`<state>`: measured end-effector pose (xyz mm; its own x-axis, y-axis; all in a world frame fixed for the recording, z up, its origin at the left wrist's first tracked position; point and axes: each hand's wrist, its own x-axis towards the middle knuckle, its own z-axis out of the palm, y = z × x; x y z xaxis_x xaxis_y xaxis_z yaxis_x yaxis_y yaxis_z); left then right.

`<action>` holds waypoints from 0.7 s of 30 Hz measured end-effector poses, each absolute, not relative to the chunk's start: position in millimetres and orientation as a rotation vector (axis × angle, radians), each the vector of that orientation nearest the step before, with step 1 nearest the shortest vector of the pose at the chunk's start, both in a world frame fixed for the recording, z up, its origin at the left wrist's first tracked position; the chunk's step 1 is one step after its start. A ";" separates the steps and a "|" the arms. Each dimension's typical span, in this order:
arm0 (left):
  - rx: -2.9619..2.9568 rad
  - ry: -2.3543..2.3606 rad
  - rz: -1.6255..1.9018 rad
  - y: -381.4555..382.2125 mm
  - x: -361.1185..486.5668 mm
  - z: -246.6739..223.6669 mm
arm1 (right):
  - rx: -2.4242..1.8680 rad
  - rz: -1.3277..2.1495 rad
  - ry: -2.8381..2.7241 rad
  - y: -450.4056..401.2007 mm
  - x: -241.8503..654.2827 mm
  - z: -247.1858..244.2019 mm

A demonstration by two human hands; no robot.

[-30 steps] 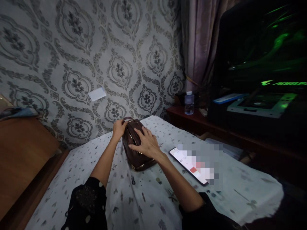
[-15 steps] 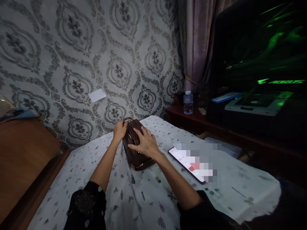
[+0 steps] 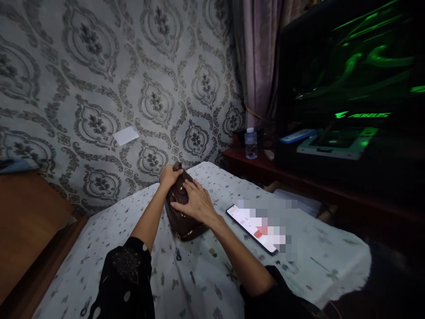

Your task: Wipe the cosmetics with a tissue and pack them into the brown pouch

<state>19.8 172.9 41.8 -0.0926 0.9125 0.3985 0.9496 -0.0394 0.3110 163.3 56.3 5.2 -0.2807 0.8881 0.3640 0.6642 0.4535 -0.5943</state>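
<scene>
A dark brown leather bag [image 3: 181,223] with gold-coloured zips and a small gold stud lies on the patterned white cloth. My left hand [image 3: 169,177] grips its far left end, beside the short loop handle [image 3: 178,166]. The thumb rests over the top, and the other fingers are mostly hidden behind the bag. Across the upper face lies my right hand [image 3: 199,201], thumb and fingers spread, touching the leather. To the right of that hand, a phone [image 3: 252,228] lies face up with its screen lit and partly pixelated.
A patterned wall with a white card [image 3: 126,135] rises behind the cloth [image 3: 133,274]. On the dark red desk [image 3: 232,155] at the right stand a water bottle [image 3: 251,144] and a computer case [image 3: 345,79] glowing green. A brown wooden panel [image 3: 29,230] borders the left.
The view has shifted slightly to the right. The bag's loop handle now stands more upright, and the flap with the stud shows between my hands. Both hands stay on the bag.
</scene>
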 end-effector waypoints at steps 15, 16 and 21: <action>-2.160 -1.969 -0.948 164.3 20.3 41.6 | -1.312 0.361 -2.031 55.1 158.9 1.0; -2.191 -1.939 -0.965 163.4 20.0 41.8 | -1.320 0.350 -2.036 54.7 158.7 0.9; -2.354 -1.826 -1.037 160.0 16.0 42.3 | -1.367 0.310 -2.055 53.6 159.3 2.5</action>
<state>16.0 160.0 42.3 0.1134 0.8682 0.4831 0.8596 -0.3296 0.3905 159.3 53.6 2.5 -0.2516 0.8902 0.3798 0.7384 0.4303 -0.5193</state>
